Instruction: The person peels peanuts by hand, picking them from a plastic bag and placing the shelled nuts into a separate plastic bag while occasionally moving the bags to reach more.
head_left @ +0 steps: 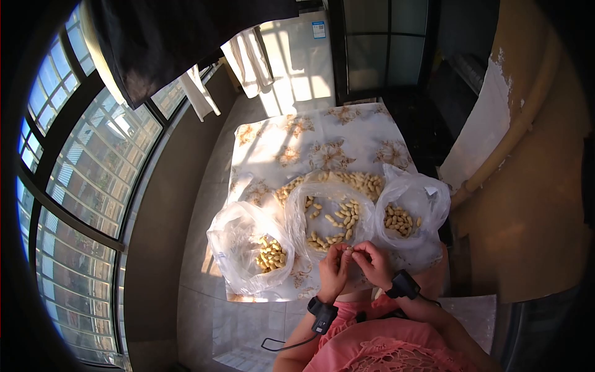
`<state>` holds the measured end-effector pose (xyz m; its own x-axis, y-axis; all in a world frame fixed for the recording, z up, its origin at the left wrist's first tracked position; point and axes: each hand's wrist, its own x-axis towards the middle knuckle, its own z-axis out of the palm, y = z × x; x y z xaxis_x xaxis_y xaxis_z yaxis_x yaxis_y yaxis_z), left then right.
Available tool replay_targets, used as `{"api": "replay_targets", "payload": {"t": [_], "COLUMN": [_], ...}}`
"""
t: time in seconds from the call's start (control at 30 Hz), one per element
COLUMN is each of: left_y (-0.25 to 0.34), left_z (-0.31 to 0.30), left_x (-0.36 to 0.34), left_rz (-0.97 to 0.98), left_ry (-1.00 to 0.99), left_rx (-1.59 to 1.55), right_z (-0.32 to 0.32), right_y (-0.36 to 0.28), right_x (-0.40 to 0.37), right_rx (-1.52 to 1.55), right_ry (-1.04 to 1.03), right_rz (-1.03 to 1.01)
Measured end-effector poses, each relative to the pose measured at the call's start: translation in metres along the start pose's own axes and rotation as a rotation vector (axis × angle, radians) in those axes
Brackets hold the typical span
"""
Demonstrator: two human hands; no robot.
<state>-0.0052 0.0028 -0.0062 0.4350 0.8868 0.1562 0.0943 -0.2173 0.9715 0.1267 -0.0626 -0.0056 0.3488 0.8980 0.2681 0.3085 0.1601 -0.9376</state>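
Observation:
Close together at the table's near edge, my left hand (334, 270) and my right hand (372, 262) pinch one small pale item (349, 249) between their fingertips. It looks like a peanut, though it is mostly covered by the fingers. Just beyond them lies an open clear plastic bag (297, 225) with unshelled peanuts (347, 214) spread inside. Another open bag (226, 239) on the left holds a heap of peanuts (271, 254). To the right, a third bag (437, 201) contains more peanuts (398, 221).
A flowered cloth covers the table (310, 146). Loose peanuts (365, 182) lie behind the middle bag. Barred windows (93, 167) are on the left, clothes (248, 62) hang above, and a pipe (508, 146) runs along the right wall.

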Motion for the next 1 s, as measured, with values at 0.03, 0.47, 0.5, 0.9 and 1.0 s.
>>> {"api": "replay_targets", "payload": {"t": [0.03,0.47,0.5,0.9,1.0], "left_y": [-0.003,0.003,0.003,-0.005,-0.004], "left_z": [0.0,0.0,0.0,0.003,0.001], "left_x": [0.0,-0.001,-0.001,-0.001,-0.001], "left_rz": [0.001,0.074,0.083,0.099,0.096], "left_ry": [0.0,-0.02,-0.004,0.035,0.034], "left_rx": [0.0,-0.012,0.033,-0.037,-0.039], "right_z": [0.0,-0.002,-0.001,0.003,0.001], "right_y": [0.001,-0.007,-0.006,0.009,0.001], "right_x": [0.0,0.003,0.003,-0.002,-0.002], "right_rx": [0.006,-0.041,-0.042,0.061,0.033], "right_ry": [-0.005,-0.049,-0.049,0.002,-0.044], "right_rz": [-0.001,0.095,0.091,0.005,0.08]}}
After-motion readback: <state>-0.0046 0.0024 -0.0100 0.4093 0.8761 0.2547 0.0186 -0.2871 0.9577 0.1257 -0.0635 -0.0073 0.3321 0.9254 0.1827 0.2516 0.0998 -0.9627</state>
